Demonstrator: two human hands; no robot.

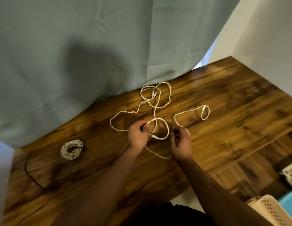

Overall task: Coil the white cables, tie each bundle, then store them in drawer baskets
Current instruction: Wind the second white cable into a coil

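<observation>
Fingers [144, 126] of the left hand [138, 134] grip a first loop of the loose white braided cable [156, 101], sprawled beyond them on the brown wooden surface [231, 128]. The right hand [181, 142] pinches its next stretch. Coiling looks barely begun; next, the right hand should feed another loop leftward.

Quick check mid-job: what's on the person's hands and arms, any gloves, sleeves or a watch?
Nothing worn shows. The left hand and right hand are bare, no gloves. The left forearm and right forearm are bare down to the frame's edge: no sleeves, no watch or band at either wrist. Rings are too blurred to judge.
</observation>
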